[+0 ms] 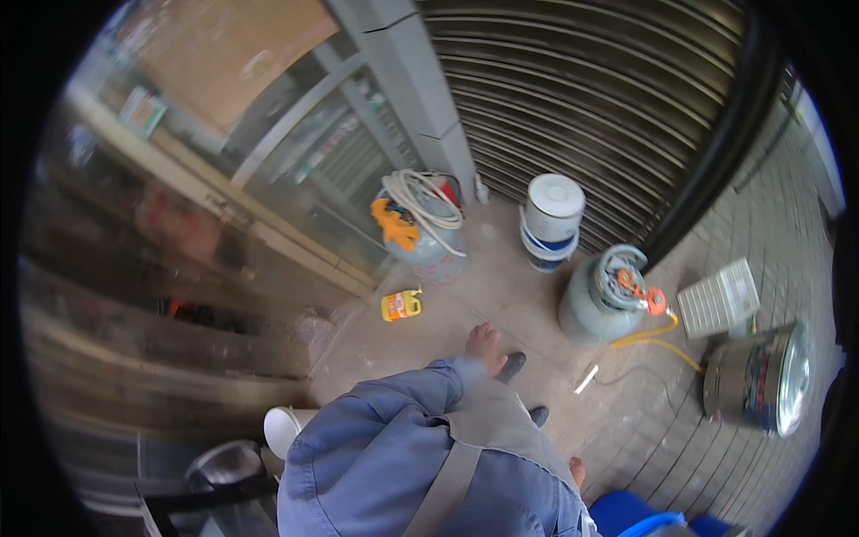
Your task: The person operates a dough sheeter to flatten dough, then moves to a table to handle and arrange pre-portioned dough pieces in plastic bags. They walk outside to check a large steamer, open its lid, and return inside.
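My left hand (484, 347) hangs in front of my blue sleeve, beside one dark shoe (512, 366). Its fingers look loosely curled, and nothing shows in them. Only a small part of my right hand (577, 472) appears past the grey apron (501, 419); its fingers are mostly hidden. Nearest my left hand, though apart from it, stands a yellow jug (400, 305) with a handle. Behind the jug is a large grey gas cylinder (434, 259), with a coiled pale hose (420, 201) and an orange glove (394, 224) on top.
White-lidded buckets (553, 199) are stacked by the slatted shutter (573, 89). A second gas cylinder (591, 300) has a red regulator and yellow hose (658, 341). Beyond it are a pale basket (718, 300) and a metal drum (747, 380). Blue containers (617, 512) stand lower right; a glass door (304, 152) is left.
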### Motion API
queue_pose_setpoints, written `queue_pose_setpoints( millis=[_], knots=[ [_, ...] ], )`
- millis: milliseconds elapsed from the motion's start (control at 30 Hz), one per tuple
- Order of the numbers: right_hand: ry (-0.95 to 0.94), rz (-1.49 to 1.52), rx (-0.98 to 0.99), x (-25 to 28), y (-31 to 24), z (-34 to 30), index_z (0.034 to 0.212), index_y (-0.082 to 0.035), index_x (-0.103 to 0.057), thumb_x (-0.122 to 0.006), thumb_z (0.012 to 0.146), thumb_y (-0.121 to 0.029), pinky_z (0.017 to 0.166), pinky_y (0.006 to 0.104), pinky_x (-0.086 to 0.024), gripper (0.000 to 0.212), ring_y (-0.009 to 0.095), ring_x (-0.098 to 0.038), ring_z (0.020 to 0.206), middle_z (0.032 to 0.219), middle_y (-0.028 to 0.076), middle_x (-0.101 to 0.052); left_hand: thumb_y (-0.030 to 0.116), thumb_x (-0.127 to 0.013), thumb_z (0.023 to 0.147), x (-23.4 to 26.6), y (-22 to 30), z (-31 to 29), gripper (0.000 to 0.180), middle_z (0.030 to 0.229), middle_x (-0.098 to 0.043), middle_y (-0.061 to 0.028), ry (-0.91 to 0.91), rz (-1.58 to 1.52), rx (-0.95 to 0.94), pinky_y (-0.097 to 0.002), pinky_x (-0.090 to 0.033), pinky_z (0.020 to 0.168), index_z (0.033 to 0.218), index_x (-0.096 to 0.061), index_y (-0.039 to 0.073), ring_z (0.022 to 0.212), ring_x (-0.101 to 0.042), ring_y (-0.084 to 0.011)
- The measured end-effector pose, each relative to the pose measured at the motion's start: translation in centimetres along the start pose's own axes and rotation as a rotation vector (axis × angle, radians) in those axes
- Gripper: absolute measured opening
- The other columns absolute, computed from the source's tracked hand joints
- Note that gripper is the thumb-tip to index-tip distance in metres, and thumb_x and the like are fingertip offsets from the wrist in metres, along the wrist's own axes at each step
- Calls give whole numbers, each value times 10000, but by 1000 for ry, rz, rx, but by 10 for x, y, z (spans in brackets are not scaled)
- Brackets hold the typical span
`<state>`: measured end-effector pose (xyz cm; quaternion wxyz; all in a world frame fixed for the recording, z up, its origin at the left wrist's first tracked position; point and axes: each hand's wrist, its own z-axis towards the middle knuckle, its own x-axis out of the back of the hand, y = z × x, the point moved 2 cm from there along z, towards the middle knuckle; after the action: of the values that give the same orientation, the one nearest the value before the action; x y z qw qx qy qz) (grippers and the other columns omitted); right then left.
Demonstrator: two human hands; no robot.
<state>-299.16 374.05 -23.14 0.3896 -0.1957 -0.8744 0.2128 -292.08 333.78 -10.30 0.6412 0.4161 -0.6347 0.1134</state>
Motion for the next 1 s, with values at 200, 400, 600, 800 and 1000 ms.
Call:
queue_pose_setpoints(
  millis=[200,400,600,800,1000],
  knots=[
    [-202,-410,350,34,-60,82,879,43,-529,-602,657,-197,727,412,-455,335,351,-565,855,898,223,-572,329,-610,684,18,-91,-66,247,959,-557,-138,-238,140,392,-396,-329,916,730,-562,92,1060,-449,-287],
    [-116,-443,605,25,-163,78,919,50,-550,-621,645,-191,746,399,-460,371,354,-568,871,910,222,-584,502,-441,775,-12,-196,-180,520,1103,-559,-127,-337,123,1034,-388,-403,865,1048,-602,90,1077,-485,-258],
    [-228,-464,762,-20,-196,78,898,56,-564,-629,645,-188,737,397,-467,357,355,-581,853,891,235,-592,483,-440,779,-20,-233,-273,499,1152,-532,-128,-149,-153,1323,-382,-375,933,1053,-602,98,1095,-476,-295],
    [-231,-233,536,-67,-155,119,879,49,-567,-627,650,-196,701,395,-479,341,359,-596,800,827,237,-604,494,-443,779,-13,-242,-281,499,1130,-550,-118,-128,-234,1302,-375,-390,920,1049,-608,108,1075,-499,-276],
    [-207,-286,597,-66,-136,119,809,40,-557,-617,650,-186,654,404,-468,283,361,-587,736,769,224,-596,531,-419,778,-12,-246,-255,535,1134,-548,-114,-214,-134,1234,-379,-400,904,1046,-610,108,1078,-498,-280]
  ],
)
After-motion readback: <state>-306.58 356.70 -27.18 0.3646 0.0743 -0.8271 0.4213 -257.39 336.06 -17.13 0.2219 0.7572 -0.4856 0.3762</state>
